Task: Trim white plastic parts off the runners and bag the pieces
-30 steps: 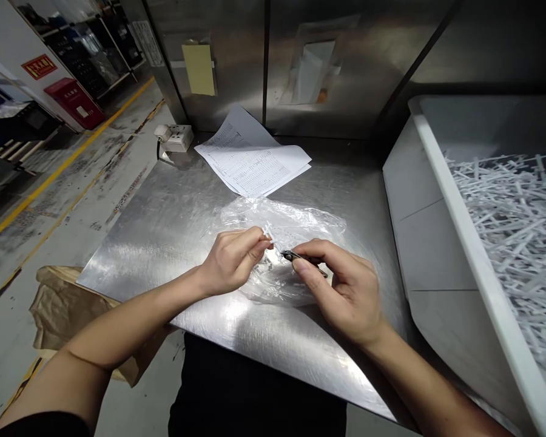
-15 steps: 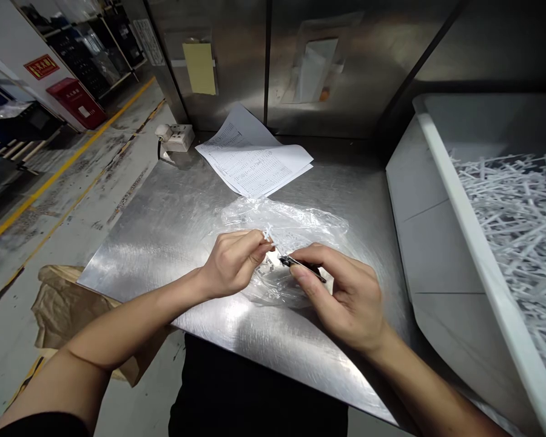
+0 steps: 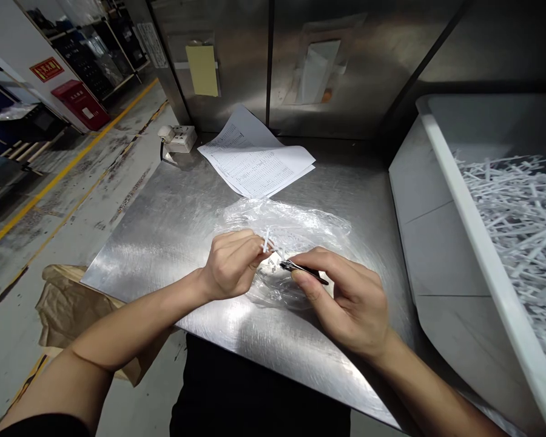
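Observation:
My left hand point(image 3: 232, 264) is closed, pinching a small white branched plastic piece point(image 3: 266, 241) that sticks out past the fingertips. In my right hand point(image 3: 352, 297), thumb and fingers are closed around a small dark nail clipper point(image 3: 306, 271) with a silvery edge. Its jaws point left, close to the plastic piece; whether they touch it I cannot make out. Beneath both hands a crumpled clear plastic bag point(image 3: 295, 220) lies on the metal table point(image 3: 150, 237). Tiny cut bits point(image 3: 273, 265) show on the bag between the hands.
At right stands a large white bin point(image 3: 455, 200) heaped with white plastic pieces point(image 3: 523, 212). Printed sheets point(image 3: 259, 161) lie at the back, beside a power socket block point(image 3: 182, 139). Brown paper point(image 3: 66, 303) is below the table's left edge. A metal panel point(image 3: 241, 36) rises behind.
The white piece in my left hand has turned and now stands more upright. The nail clipper stays near it. The whole view has shifted slightly.

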Demonstrator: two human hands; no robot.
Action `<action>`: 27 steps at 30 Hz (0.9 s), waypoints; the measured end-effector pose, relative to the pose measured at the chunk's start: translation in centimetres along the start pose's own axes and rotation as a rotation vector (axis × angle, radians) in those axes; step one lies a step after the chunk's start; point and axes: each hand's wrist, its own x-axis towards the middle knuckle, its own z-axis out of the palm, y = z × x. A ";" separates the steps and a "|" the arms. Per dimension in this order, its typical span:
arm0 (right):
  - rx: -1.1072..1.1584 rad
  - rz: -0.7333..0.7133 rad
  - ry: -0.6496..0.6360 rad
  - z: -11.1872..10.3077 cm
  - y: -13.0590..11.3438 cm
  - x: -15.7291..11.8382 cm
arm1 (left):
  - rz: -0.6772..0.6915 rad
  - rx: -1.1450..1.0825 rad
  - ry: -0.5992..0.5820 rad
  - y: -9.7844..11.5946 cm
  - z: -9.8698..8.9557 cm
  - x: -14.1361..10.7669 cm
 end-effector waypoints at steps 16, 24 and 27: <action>0.051 0.283 0.010 0.3 2.0 0.3 | -0.135 0.102 -0.201 -0.6 0.2 -0.5; -0.033 0.262 0.050 -0.1 2.0 -0.1 | -0.264 -0.039 -0.307 -1.2 0.7 -0.7; -0.072 0.243 0.091 -0.3 2.3 -1.0 | -0.328 -0.193 -0.338 -0.9 0.5 -0.4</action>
